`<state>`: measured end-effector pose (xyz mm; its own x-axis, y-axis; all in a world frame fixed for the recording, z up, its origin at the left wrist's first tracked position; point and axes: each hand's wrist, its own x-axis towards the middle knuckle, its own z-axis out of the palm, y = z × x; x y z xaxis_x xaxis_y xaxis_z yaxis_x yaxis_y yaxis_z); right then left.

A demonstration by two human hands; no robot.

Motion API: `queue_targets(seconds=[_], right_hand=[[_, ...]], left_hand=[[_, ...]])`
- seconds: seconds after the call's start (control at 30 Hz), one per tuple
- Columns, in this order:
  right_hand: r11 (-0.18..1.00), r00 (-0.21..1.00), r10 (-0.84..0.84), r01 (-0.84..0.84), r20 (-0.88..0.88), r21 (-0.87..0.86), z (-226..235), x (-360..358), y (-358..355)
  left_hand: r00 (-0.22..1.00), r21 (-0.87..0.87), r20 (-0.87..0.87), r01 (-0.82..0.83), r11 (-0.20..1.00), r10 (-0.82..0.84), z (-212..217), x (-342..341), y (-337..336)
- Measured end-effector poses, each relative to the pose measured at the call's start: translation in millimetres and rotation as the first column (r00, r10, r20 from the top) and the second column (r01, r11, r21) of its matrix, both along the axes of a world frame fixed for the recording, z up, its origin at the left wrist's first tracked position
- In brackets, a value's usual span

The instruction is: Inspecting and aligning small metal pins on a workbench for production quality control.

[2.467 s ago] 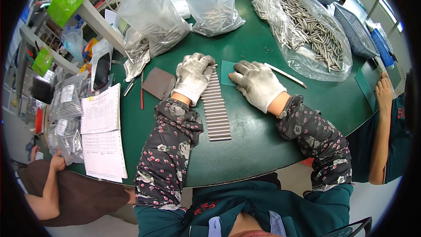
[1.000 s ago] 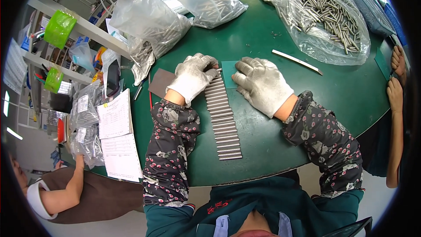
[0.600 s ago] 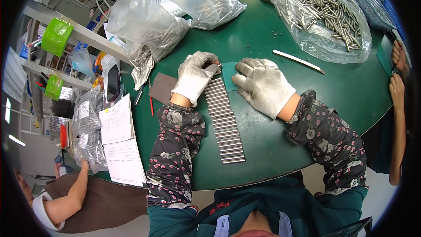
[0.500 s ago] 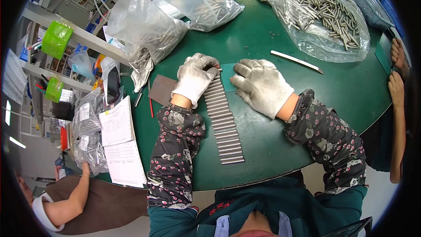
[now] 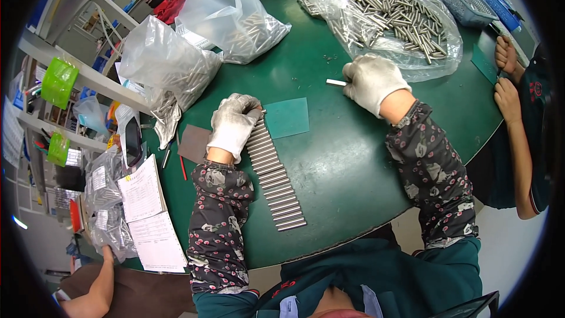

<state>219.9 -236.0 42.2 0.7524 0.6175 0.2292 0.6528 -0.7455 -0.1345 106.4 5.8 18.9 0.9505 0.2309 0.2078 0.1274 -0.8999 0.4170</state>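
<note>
Both my hands wear white gloves. My left hand [image 5: 232,125] rests curled at the far end of a long row of metal rods [image 5: 275,181] laid side by side on the green table [image 5: 347,171]. My right hand [image 5: 372,80] has reached out to the right and closes on a single metal rod [image 5: 336,82], close to the open clear bag of loose rods [image 5: 388,15]. A small green pad [image 5: 286,117] lies between my hands.
Two more clear bags of rods [image 5: 176,65] [image 5: 235,20] stand at the back left. A brown pad [image 5: 194,143] and a red pen [image 5: 183,167] lie left of the row. Papers [image 5: 147,212] sit at the left edge. A person's hands [image 5: 506,76] work at the right; another person's arm [image 5: 94,288] shows lower left.
My right hand has left the row of rods and moved up and right toward the big bag, closing on a single rod. My left hand has stayed at the row.
</note>
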Motion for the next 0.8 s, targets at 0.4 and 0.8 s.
queue_targets(seconds=[0.4,0.8], right_hand=[[0.356,0.575,0.726,0.157,-0.378,0.921,28,-11,19],[0.109,0.274,0.935,0.384,-0.226,0.917,15,-23,101]], left_hand=[[1.0,0.019,0.025,-0.011,1.0,0.01,0,1,-1],[0.998,-0.017,0.065,-0.01,1.0,0.011,-8,-1,2]])
